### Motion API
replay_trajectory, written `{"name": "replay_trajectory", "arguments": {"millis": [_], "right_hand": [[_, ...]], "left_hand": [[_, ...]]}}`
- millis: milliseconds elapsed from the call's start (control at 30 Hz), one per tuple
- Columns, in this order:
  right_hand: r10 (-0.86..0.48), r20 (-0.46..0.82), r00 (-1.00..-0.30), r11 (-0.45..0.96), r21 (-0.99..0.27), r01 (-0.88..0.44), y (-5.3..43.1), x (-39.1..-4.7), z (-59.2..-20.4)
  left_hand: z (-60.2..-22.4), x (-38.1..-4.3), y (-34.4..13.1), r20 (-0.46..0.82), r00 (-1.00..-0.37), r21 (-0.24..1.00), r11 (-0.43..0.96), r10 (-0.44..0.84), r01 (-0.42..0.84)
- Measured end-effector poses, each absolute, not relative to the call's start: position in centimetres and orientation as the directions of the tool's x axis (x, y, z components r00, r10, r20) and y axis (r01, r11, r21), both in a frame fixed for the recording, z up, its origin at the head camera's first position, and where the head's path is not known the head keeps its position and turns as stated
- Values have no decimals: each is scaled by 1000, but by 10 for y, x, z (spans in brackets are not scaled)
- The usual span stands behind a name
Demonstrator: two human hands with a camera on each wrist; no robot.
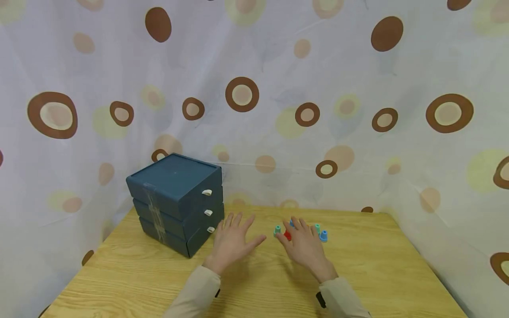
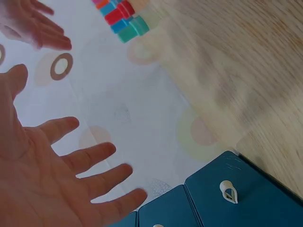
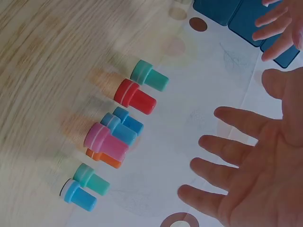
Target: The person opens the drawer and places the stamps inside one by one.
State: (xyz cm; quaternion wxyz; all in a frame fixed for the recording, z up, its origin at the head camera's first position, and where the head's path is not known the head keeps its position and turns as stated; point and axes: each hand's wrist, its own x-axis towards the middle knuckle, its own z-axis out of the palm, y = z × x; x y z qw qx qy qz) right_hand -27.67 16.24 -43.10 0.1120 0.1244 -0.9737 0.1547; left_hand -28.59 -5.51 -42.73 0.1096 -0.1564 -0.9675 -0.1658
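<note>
My left hand (image 1: pixel 232 244) hovers over the table with fingers spread, just right of a blue three-drawer cabinet (image 1: pixel 175 198); it holds nothing. Palm down, my right hand (image 1: pixel 304 247) is stretched out above the table, its fingers straight and free of any object. Beyond it stand several small coloured stamp-like pieces with wide bases and narrower tops. In the right wrist view these include a red piece (image 3: pixel 135 96), a pink piece (image 3: pixel 106 142), an orange piece (image 3: pixel 104 158), a green piece (image 3: pixel 149 75) and a blue piece (image 3: pixel 78 195). From the head, my right hand partly hides the group.
The cabinet's drawers carry small white pull loops (image 1: pixel 207 192), and clear tape (image 1: pixel 156 212) runs down its side. A wooden table (image 1: pixel 381 265) bears everything. Behind and beside it hangs a white curtain (image 1: pixel 270 57) with brown and yellow circles.
</note>
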Motion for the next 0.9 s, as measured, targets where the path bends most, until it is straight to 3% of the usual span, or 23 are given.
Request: {"name": "replay_trajectory", "arguments": {"millis": [133, 367, 600, 900], "right_hand": [[-176, 339, -924, 907, -309, -286, 160, -279, -431], [-87, 319, -944, 852, -467, -237, 152, -280, -427], [-38, 348, -937, 747, -612, -258, 143, -284, -430], [-88, 271, -958, 486, -828, -279, 120, -291, -433]], "left_hand": [[-420, -286, -57, 245, -931, 339, 876, 270, 343], [-415, -288, -64, 296, -927, 385, 859, 231, 338], [-409, -290, -77, 392, -910, 525, 779, 137, 343], [-399, -291, -97, 580, -813, 541, 723, 50, 430]]}}
